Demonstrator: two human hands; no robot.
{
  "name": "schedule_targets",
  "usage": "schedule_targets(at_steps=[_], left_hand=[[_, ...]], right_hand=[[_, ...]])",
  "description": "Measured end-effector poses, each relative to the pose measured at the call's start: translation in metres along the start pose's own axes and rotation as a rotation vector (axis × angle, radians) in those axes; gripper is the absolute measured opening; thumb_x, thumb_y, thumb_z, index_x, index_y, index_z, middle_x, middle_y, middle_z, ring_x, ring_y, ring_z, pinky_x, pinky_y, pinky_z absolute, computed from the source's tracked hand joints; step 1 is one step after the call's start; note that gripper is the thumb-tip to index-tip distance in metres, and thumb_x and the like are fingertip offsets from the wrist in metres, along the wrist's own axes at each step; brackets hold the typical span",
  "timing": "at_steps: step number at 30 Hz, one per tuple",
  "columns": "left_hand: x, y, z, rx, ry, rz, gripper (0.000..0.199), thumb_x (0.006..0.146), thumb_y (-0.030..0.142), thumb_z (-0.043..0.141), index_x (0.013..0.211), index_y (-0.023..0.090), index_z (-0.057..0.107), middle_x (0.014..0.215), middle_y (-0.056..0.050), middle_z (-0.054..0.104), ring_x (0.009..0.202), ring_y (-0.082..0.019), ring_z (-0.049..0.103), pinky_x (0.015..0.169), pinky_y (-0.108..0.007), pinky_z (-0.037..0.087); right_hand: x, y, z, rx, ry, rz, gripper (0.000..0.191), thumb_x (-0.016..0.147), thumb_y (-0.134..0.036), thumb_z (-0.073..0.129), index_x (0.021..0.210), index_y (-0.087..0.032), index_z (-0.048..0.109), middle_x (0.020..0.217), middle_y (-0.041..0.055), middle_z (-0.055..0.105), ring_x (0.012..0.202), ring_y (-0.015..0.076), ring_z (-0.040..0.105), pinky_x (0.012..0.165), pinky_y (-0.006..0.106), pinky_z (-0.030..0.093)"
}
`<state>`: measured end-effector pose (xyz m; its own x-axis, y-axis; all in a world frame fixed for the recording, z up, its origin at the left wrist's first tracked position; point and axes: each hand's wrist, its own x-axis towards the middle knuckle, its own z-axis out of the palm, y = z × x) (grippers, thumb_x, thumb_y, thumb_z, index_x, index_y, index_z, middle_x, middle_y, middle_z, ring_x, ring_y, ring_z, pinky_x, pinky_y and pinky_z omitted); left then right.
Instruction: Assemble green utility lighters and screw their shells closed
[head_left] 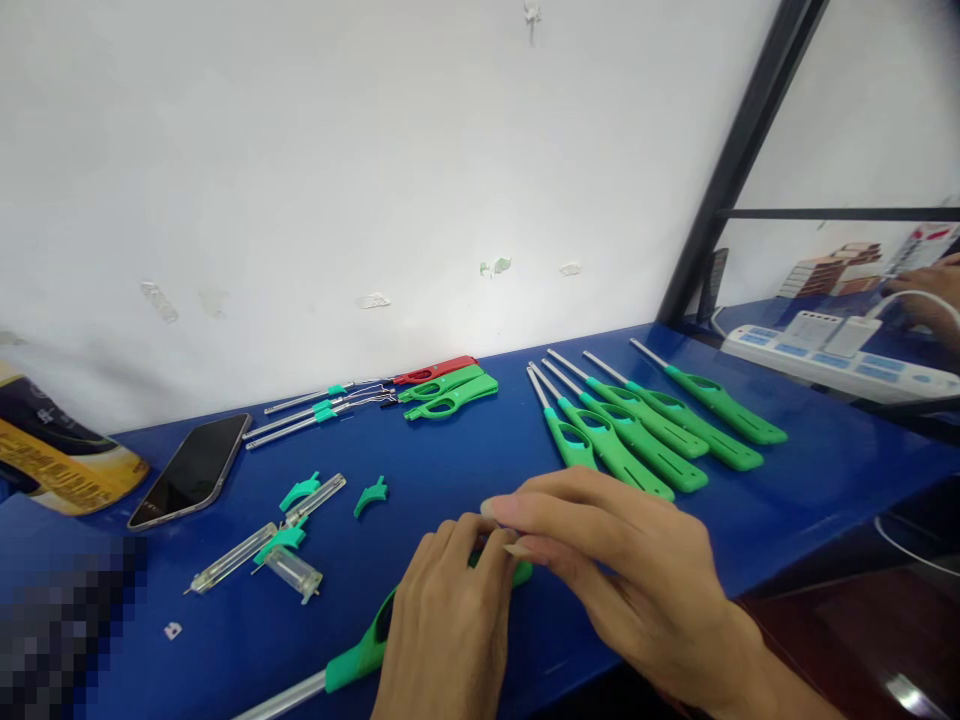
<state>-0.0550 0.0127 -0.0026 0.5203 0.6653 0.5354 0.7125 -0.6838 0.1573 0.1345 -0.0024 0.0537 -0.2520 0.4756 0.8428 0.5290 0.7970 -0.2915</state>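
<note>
A long-necked green gas lighter [358,655] lies along the front of the blue table [420,465], its metal tube pointing to the lower left. My left hand [450,620] is closed over its handle and covers most of it. At the handle's far end, the thumb and fingers of my right hand [641,570] come together in a pinch by the left fingertips; whatever is between them is hidden. Left of my hands are clear fuel tanks [236,557], loose teal triggers [371,494] and a tiny whitish part [172,630].
Several green lighters [619,430] lie side by side at the right. Towards the wall are open handles, one red [442,369], with metal tubes [289,430]. A phone [193,470] and a yellow-black container [67,460] stand left. Beyond a black post [739,150] are a power strip [847,355] and another person's hand [930,300].
</note>
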Motion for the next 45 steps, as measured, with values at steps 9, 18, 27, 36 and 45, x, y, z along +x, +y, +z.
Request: schedule_targets(at_steps=[9, 18, 27, 36, 45], left_hand=[[-0.008, -0.006, 0.004, -0.006, 0.005, 0.017, 0.022, 0.113, 0.027, 0.051, 0.128, 0.028, 0.067, 0.115, -0.003, 0.079, 0.093, -0.023, 0.080, 0.081, -0.040, 0.066], [-0.013, -0.007, 0.000, -0.014, -0.048, 0.011, 0.027, 0.106, 0.024, 0.062, 0.132, 0.028, 0.068, 0.114, -0.005, 0.075, 0.097, -0.025, 0.076, 0.076, -0.041, 0.067], [-0.015, -0.006, 0.001, 0.006, -0.061, 0.007, 0.031, 0.108, 0.023, 0.059, 0.138, 0.027, 0.067, 0.116, -0.007, 0.074, 0.099, -0.025, 0.075, 0.078, -0.040, 0.065], [-0.013, -0.005, 0.001, 0.031, -0.073, 0.007, 0.031, 0.108, 0.021, 0.058, 0.138, 0.026, 0.066, 0.116, -0.006, 0.074, 0.099, -0.025, 0.074, 0.079, -0.041, 0.066], [-0.015, -0.005, 0.003, 0.060, -0.045, 0.031, 0.033, 0.108, 0.022, 0.058, 0.141, 0.025, 0.062, 0.116, -0.006, 0.074, 0.098, -0.026, 0.075, 0.077, -0.042, 0.065]], right_hand=[[0.001, 0.010, 0.005, 0.094, 0.045, 0.120, 0.033, 0.107, -0.005, 0.063, 0.134, -0.022, 0.072, 0.107, -0.0018, 0.080, 0.095, 0.0062, 0.078, 0.092, 0.010, 0.059], [0.004, 0.014, 0.009, 0.085, 0.080, 0.156, 0.025, 0.109, -0.011, 0.064, 0.129, -0.024, 0.072, 0.104, -0.0040, 0.081, 0.092, 0.0058, 0.078, 0.092, 0.011, 0.059], [0.006, 0.016, 0.010, 0.007, 0.080, 0.122, 0.035, 0.108, -0.005, 0.062, 0.137, -0.022, 0.071, 0.105, -0.0029, 0.084, 0.091, 0.0069, 0.082, 0.091, 0.012, 0.063], [0.005, 0.011, 0.015, -0.063, 0.112, 0.014, 0.038, 0.103, 0.002, 0.059, 0.131, -0.019, 0.075, 0.113, 0.0008, 0.087, 0.088, 0.0086, 0.085, 0.090, 0.012, 0.066], [0.000, 0.016, 0.012, -0.117, 0.149, 0.037, 0.050, 0.103, 0.000, 0.058, 0.143, -0.027, 0.072, 0.114, -0.0024, 0.088, 0.086, 0.0134, 0.086, 0.085, 0.021, 0.071]])
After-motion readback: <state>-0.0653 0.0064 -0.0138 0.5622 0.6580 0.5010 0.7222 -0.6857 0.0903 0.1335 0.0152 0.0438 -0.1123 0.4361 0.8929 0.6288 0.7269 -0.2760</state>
